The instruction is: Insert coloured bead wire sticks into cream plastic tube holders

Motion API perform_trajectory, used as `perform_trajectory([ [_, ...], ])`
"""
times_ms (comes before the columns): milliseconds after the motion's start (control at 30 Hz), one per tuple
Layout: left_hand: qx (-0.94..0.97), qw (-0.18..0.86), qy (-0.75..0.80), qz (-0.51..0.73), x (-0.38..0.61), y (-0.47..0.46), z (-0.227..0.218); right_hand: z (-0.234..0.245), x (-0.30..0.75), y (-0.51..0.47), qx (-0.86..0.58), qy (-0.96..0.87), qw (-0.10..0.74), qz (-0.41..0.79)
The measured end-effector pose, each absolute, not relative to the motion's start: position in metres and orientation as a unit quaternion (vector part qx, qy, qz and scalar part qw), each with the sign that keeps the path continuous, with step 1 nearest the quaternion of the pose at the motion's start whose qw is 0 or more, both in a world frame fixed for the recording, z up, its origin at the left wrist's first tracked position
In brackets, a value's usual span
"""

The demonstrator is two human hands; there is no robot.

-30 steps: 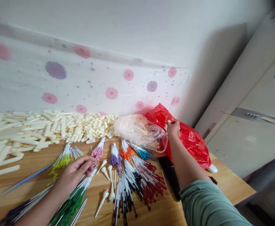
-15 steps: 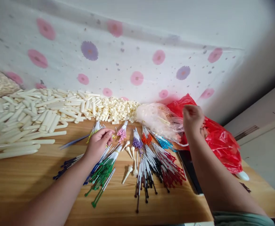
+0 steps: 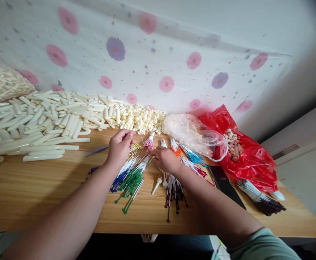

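My left hand (image 3: 120, 146) rests with its fingers curled over the yellow-tipped and blue-tipped wire bundles (image 3: 125, 169) on the wooden table (image 3: 38, 187); what its fingers pinch is hidden. Beside it, my right hand (image 3: 164, 159) lies closed over the purple and white bundles near the pink-tipped bundle (image 3: 149, 143). Green-tipped wires (image 3: 130, 182) and black-tipped wires (image 3: 174, 187) fan out toward me. A small cream cone piece (image 3: 156, 185) lies between them.
Long cream plastic tubes (image 3: 38, 122) and small cream ribbed parts (image 3: 143, 122) are heaped along the flowered wall sheet. A clear bag (image 3: 195, 135) and a red bag of small pieces (image 3: 244, 155) lie right. A dark-tipped bundle (image 3: 263, 200) sits near the table's right edge.
My right hand left the red bag and came down onto the wire bundles in the middle. My left hand shifted slightly up and right. The camera tilted down.
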State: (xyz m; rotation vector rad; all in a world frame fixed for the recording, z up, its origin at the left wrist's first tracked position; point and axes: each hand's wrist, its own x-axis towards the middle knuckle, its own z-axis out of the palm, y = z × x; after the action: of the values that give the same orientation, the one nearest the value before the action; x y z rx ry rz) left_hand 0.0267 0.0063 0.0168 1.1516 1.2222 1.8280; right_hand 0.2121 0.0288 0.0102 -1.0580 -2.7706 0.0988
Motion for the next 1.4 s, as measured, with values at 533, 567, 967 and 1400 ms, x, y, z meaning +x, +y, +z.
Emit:
perform_trajectory([
  [533, 0.394, 0.301, 0.472, 0.729, 0.013, 0.011, 0.022, 0.0, 0.197, 0.022, -0.226, -0.969, 0.085, 0.052],
  [567, 0.399, 0.305, 0.479, 0.72, 0.017, 0.009, 0.021, 0.003, 0.197, 0.024, -0.226, -0.967, 0.096, 0.068],
  [967, 0.685, 0.311, 0.423, 0.506, 0.056, -0.031, 0.022, 0.023, 0.127, 0.139, -0.366, -0.924, 0.112, 0.0],
  [1400, 0.665, 0.265, 0.45, 0.534, 0.059, -0.032, 0.013, 0.006, 0.061, 0.183, -0.366, -0.929, 0.048, 0.019],
])
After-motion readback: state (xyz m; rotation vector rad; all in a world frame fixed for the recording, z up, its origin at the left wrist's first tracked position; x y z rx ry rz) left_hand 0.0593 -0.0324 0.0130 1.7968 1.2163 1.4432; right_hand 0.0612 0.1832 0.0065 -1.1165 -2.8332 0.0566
